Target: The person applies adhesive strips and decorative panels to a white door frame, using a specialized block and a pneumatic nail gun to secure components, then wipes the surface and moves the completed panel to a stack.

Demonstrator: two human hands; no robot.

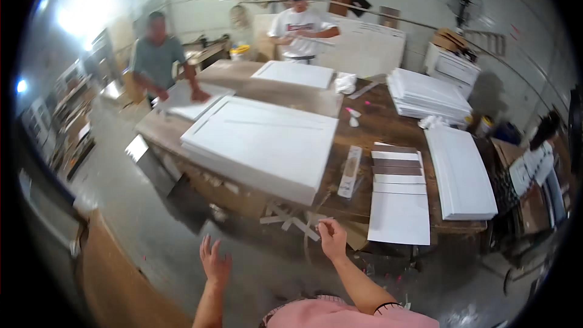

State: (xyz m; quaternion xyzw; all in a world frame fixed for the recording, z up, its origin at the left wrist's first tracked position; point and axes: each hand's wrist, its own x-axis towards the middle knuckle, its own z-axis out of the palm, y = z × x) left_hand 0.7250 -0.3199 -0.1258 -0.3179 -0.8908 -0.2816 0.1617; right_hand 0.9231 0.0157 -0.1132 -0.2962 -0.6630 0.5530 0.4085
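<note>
My left hand (214, 261) is raised over the concrete floor with its fingers spread and nothing in it. My right hand (332, 236) hovers just in front of the near edge of a wooden workbench (370, 127), fingers loosely curled, holding nothing that I can make out. Nearest to my right hand are a large white cabinet door panel (261, 140) lying flat on the bench and a smaller white panel (399, 215) that overhangs the bench's front edge. A narrow strip of wood (350, 171) lies between them.
Stacks of white panels (427, 94) and a long white door (460, 173) sit on the bench's right side. Two other people stand at the far side, each handling a white panel. Shelves line the left wall; boxes and clutter crowd the right.
</note>
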